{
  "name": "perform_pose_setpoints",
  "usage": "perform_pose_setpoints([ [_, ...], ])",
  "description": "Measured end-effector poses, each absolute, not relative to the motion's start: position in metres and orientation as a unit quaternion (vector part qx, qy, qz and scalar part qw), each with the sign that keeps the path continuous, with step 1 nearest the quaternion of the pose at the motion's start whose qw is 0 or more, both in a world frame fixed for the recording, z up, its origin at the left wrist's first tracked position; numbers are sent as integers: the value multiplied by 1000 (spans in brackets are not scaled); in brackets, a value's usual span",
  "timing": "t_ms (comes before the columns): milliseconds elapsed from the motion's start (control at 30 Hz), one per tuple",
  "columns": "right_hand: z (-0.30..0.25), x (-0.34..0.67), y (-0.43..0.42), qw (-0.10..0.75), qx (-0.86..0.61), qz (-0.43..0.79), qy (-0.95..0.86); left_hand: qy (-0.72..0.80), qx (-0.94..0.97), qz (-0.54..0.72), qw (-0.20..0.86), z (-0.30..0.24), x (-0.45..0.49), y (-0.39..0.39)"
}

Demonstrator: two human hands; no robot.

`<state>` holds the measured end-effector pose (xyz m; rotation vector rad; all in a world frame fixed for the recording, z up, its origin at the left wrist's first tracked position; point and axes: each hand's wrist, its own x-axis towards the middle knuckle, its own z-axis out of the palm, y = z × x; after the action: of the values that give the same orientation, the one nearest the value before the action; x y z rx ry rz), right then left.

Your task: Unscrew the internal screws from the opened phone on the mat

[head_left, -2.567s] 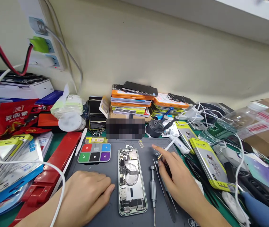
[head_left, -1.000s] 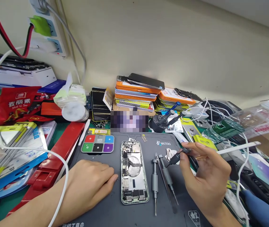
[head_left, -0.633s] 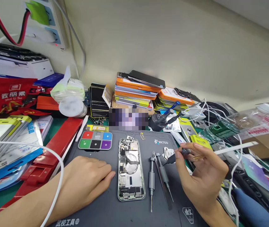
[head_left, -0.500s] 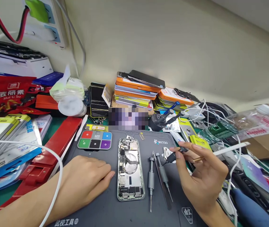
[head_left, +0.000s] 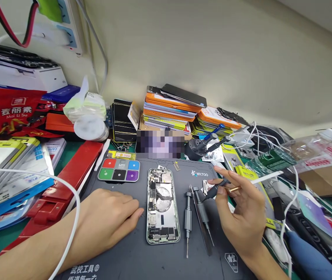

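An opened phone lies face up on the dark grey mat, its board and round coil showing. My left hand rests palm down beside it, fingers curled together and nothing visible in them. To the right, my right hand pinches a slim brush-like tool with a dark end, brass-coloured neck and white handle. The dark end points down-left. Near its tip lie two grey screwdrivers with dark tweezers between them.
A coloured magnetic pad sits at the mat's upper left. Behind stand a round bit holder and stacked boxes. A red tool lies left, a green-labelled bottle right. A white cable crosses my left forearm.
My right hand has shifted slightly left and tilted the tool, so its white handle reaches less far right. My left hand stays resting by the phone. The whole view has moved a little.
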<state>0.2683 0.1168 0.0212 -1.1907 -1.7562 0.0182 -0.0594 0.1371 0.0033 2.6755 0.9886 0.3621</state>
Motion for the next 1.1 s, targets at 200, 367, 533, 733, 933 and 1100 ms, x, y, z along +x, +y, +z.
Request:
perform_pose_setpoints([
  [200, 28, 264, 118, 454, -505, -17, -734, 338, 922, 133, 136, 2, -59, 137],
  [367, 27, 265, 115, 419, -507, -85, -748, 338, 921, 138, 137, 1, -60, 137],
  [533, 24, 269, 114, 410, -506, -81, -754, 341, 922, 129, 132, 0, -60, 136],
  [733, 25, 272, 117, 422, -479, -13, -769, 343, 920, 135, 134, 1, -60, 136],
  [933, 25, 268, 116, 452, -475, -1, -755, 339, 921, 145, 129, 1, -59, 136],
  [1100, 23, 266, 118, 471, -478, 27, -741, 342, 920, 140, 132, 1, -59, 137],
])
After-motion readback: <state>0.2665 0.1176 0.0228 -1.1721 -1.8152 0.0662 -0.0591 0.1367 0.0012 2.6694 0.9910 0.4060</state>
